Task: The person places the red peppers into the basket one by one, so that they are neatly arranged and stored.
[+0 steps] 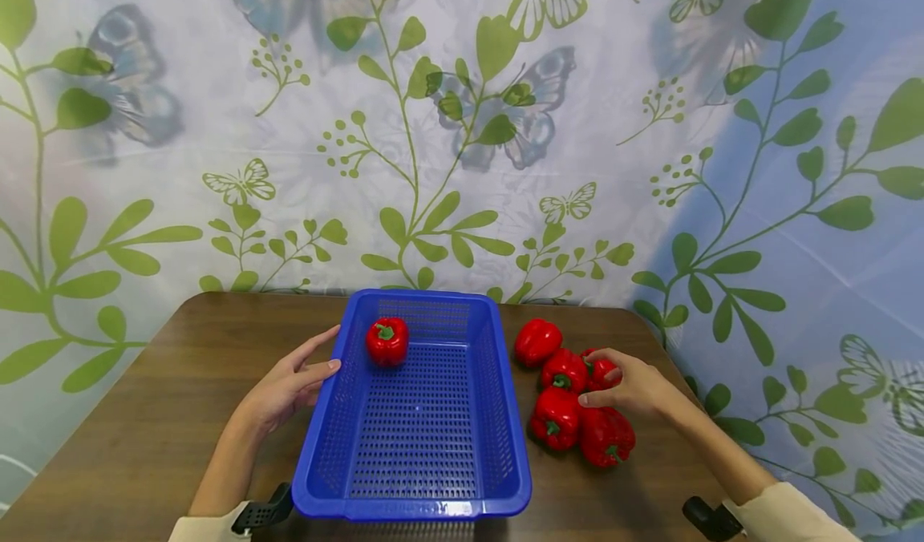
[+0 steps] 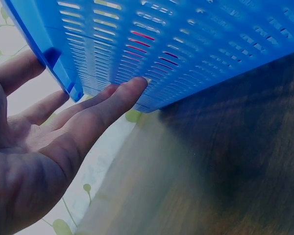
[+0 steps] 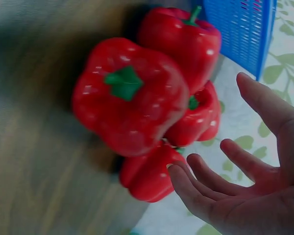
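A blue plastic basket [image 1: 520, 462] with slotted walls stands at the middle of the table, and one red bell pepper [image 1: 387, 348] sits in its far left corner. At the basket's left side is my left hand [image 1: 277, 390], fingers extended and thumb at the rim. In the left wrist view, those fingers [image 2: 108, 105] lie along the outer wall. My right hand [image 1: 631, 386] hovers over a cluster of several red bell peppers [image 1: 556, 418], thumb and fingers spread apart. The right wrist view shows a gap between thumb and fingers, with a pepper [image 3: 152, 176] near the fingertips.
The brown wooden table [image 1: 202, 366] bears the basket and the peppers to its right. Behind it hangs a pale curtain [image 1: 447, 165] printed with green leaves and butterflies. Dark wrist straps [image 1: 263, 514] show on both forearms.
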Demonstrator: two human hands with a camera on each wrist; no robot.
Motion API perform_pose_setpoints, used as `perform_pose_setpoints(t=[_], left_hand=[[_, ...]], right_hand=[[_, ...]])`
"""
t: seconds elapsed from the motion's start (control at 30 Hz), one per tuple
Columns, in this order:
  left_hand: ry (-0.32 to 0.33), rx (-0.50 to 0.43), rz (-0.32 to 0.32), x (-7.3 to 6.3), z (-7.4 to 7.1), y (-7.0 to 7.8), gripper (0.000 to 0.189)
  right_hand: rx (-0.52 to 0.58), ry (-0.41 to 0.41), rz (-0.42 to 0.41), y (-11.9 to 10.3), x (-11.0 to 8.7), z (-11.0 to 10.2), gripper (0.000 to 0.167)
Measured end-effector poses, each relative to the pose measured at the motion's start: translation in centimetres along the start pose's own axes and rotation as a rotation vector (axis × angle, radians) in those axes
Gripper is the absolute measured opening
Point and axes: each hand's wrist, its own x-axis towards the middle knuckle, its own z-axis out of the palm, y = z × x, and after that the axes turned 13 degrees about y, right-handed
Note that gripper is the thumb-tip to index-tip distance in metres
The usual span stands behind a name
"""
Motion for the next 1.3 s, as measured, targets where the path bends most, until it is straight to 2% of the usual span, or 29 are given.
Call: perform_pose_setpoints(t=[0.27, 0.67, 0.93, 1.17, 1.3], left_hand=[[-0.001, 0.004, -0.002, -0.1, 0.0, -0.1, 0.069], [0.001, 0.013, 0.000, -0.2, -0.1, -0.1, 0.069], [-0.001, 0.009, 0.006, -0.2, 0.0, -0.2, 0.069], [0.001, 0.020, 0.011, -0.3, 0.1, -0.1, 0.069], [0.001, 0.018, 0.011, -0.3, 0.1, -0.2, 0.068]], right_hand=[[0.008, -0.060, -0.008, 1.8, -1.1, 0.6, 0.082], [0.162, -0.140, 0.018, 3.1, -2.1, 1.5, 0.084], [0.210, -0.160, 0.030, 3.6, -2.6, 1.9, 0.079], [0.187, -0.153, 0.038, 3.6, -2.7, 1.9, 0.072], [0.209, -0.147, 0.062, 3.6, -2.7, 1.9, 0.070]])
